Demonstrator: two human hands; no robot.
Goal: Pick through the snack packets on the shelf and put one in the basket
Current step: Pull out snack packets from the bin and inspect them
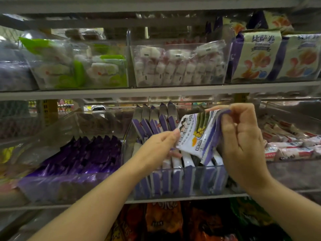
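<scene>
Head view: sorting purple-and-white packets over the bin

Reached with both arms to the middle shelf (173,199), over a clear bin (173,181) packed with upright packets. Gripped a small bunch of packets (211,136) by its top edge in the right hand (243,141), fingers (241,110) curled over and closed on it. Held that bunch just above the bin's row, tilted to the left. Pinched the front packet (191,133) at its left edge with the left hand (156,145), one fingertip on the face and another tucked beneath. Fanned the bunch slightly; could not count how many in it. Saw no basket anywhere in frame.

Judged the step as the picking-through, with no choice settled and nothing put away yet. Called, most likely, for peeling the front packet clear with the left hand while keeping the rest clamped in the right. Called then for setting the leftovers back upright in the bin. Called after that for finding the basket, out of sight and probably lower down. Risked slick wrappers sliding out of the fan during the split.
</scene>
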